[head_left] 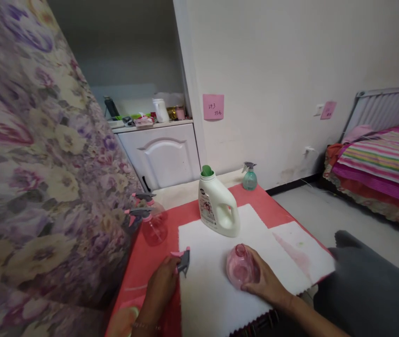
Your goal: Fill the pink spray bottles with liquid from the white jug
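While the worktop (183,210) bore the white jug (218,203), my right hand (266,281) grasped the pink bottle (237,271) nearer me, best kept upright under light pressure; my left hand (162,283) held the smaller spray head (184,263), apart at left.

A: What's that rounded piece above the bench (129,276), toward its near edge?

B: A bottle (237,272), see-through pink, full-bellied, with a short, narrow neck.

A: And its mouth?

B: Open and facing upward. The right hand (265,283) grips the bottle from the side nearer the bench's right edge; I can't tell whether its base touches down.

A: The other piece?

B: A spray head (184,262), grey with pink parts, separate from the bottle. It's in the left hand (161,284), nearer the bench's left edge.

A: How is it turned?

B: Tilted, one pink end pointing toward the far edge; the fingers hide its lower part.
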`<state>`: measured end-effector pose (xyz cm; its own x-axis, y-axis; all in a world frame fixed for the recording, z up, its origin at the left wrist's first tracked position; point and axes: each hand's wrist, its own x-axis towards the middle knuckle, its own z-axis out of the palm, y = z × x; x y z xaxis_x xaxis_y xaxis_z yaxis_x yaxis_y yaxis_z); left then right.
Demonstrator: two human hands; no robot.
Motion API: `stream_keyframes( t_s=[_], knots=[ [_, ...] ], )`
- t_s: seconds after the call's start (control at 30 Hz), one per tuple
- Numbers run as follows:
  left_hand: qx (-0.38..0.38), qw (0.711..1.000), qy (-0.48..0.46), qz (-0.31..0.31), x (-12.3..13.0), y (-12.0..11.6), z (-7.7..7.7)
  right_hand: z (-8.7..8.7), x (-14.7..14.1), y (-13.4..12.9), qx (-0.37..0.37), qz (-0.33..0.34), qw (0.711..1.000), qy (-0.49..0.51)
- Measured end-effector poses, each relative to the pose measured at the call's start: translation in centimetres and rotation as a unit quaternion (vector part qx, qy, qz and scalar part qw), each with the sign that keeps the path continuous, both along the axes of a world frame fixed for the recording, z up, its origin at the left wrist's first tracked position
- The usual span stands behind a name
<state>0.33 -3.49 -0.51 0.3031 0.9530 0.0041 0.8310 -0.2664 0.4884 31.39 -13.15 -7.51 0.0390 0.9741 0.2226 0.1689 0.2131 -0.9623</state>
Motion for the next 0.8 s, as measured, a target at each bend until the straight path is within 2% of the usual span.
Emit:
stream_keyframes(
  t_s=[0.1, 0.23, 0.3, 0.4, 0.5, 0.57, 0.63, 0.73, 0.8],
  knots=[
    [0.023, 0.999, 0.003, 0.023, 0.2, 0.1, 0.2, -0.1, 0.0, 0.2, -0.001, -0.005, 1.0, -0.005],
    [0.087, 0.994, -0.055, 0.031, 1.3, 0.1, 1.2, 0.0, 0.0, 0.4, -0.007, -0.013, 1.0, -0.024],
    [0.123, 0.986, -0.108, 0.033, 2.5, -0.4, 2.5, 0.1, 0.0, 0.4, -0.004, -0.012, 0.999, -0.031],
    [0.149, 0.963, -0.213, 0.067, 5.4, -2.3, 5.4, 0.3, 0.0, 0.4, 0.012, -0.012, 1.0, -0.026],
    [0.121, 0.916, -0.361, 0.127, 8.9, -5.0, 8.6, 0.3, 0.0, 0.2, 0.033, -0.013, 0.999, -0.021],
    [0.1, 0.856, -0.487, 0.14, 11.0, -6.9, 10.6, 0.2, 0.0, 0.2, 0.047, -0.013, 0.999, -0.017],
    [0.102, 0.806, -0.564, 0.146, 12.8, -8.4, 12.3, 0.2, 0.0, 0.3, 0.057, -0.011, 0.998, -0.012],
    [0.115, 0.742, -0.647, 0.13, 15.0, -10.0, 14.1, 0.2, -0.1, 0.3, 0.067, -0.01, 0.998, -0.003],
    [0.126, 0.713, -0.68, 0.116, 16.1, -10.7, 14.7, 0.3, -0.2, 0.3, 0.069, -0.013, 0.998, 0.003]
  ],
)
